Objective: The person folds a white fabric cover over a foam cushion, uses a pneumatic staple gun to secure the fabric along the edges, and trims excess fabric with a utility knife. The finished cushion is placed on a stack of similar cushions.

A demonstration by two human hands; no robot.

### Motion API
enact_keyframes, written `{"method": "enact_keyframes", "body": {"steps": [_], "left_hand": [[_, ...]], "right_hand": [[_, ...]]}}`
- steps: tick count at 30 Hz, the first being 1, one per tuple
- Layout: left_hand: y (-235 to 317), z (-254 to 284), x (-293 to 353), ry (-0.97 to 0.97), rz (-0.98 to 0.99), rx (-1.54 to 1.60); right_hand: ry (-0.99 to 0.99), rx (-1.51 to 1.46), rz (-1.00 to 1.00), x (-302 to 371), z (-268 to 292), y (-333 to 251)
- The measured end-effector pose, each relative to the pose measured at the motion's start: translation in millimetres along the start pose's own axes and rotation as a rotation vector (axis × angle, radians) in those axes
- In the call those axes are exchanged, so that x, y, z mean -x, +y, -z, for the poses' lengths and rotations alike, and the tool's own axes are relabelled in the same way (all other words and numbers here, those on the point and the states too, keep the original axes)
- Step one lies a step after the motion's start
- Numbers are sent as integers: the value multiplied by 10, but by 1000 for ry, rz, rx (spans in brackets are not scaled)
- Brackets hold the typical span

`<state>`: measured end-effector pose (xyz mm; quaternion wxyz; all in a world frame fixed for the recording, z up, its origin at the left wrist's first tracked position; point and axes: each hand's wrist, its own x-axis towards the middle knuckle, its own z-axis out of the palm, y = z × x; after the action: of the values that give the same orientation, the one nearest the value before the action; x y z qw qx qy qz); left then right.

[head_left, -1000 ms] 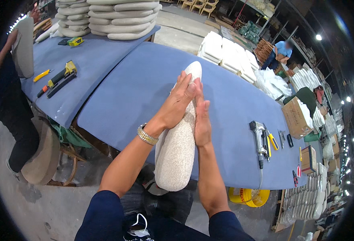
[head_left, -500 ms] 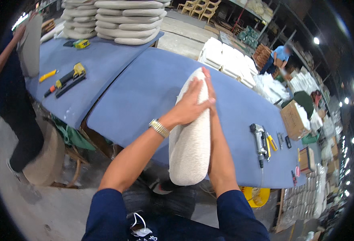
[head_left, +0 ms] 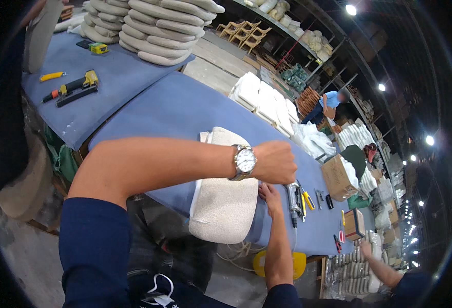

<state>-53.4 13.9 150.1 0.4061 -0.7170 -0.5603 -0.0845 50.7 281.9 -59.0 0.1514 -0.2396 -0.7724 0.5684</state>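
Observation:
A cream fabric-covered seat cushion [head_left: 223, 210] lies on the blue tabletop [head_left: 149, 110] in front of me, with a paler edge along its left side. Across it stretches my left arm, a metal watch at the wrist. My left hand [head_left: 274, 161] is closed past the cushion's right side, above the head of a silver air tool [head_left: 293, 203]; whatever its fingers hold is hidden. Lower down, my right hand [head_left: 271, 197] has its fingertips closed against the cushion's right edge.
Yellow-handled cutters [head_left: 307, 200] lie right of the air tool. Stacked cushions [head_left: 164, 31] stand far left, near a yellow-black power tool [head_left: 77, 87]. White pads [head_left: 262, 100] line the far edge. Another person's arm [head_left: 385, 269] reaches in at right; one stands at left.
The cushion has gone from standing on edge between my palms to lying flat. My left hand has swung right over it, and my right hand has moved down to its edge.

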Motion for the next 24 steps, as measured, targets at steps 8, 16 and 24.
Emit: {"method": "enact_keyframes", "body": {"steps": [8,16,24], "left_hand": [[12,-230,125,-106,-86,14],[-464,-1145,460,-304,561,462],[-94,-1641,943,-634,806,478]], "right_hand": [[426,399,264,209,-334,153],[477,341,280,268,-380,215],[540,256,298,259,-423,85]]}}
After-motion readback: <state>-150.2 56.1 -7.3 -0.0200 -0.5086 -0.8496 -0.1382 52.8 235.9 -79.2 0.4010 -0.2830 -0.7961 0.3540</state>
